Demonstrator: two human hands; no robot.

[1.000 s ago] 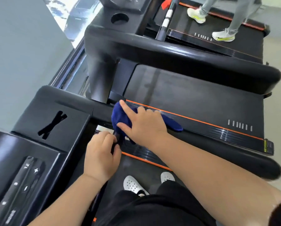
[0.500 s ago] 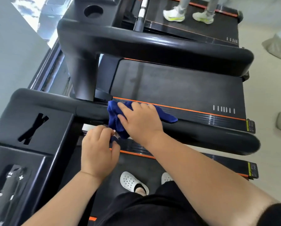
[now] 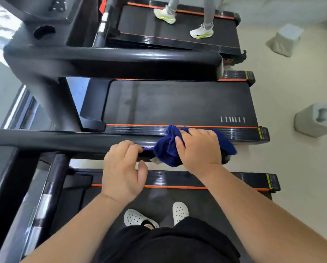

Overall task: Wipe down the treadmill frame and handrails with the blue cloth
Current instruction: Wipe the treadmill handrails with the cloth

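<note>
One blue cloth (image 3: 168, 150), soft, light and bunched, lies draped over the black handrail (image 3: 64, 141) near its free end. It will likely slide on the glossy rail, so wrapping cloth and rail together suits best. The right hand (image 3: 198, 149) curls over it that way, while the left hand (image 3: 121, 171) pinches its trailing corner just beside.

Three treadmills (image 3: 177, 103) (image 3: 177, 33) (image 3: 164, 196), apparently; one cloth (image 3: 168, 149)

Right hand (image 3: 198, 149) gripping blue cloth (image 3: 168, 150) on black handrail (image 3: 64, 141), left hand (image 3: 122, 173) pinching its corner
</note>
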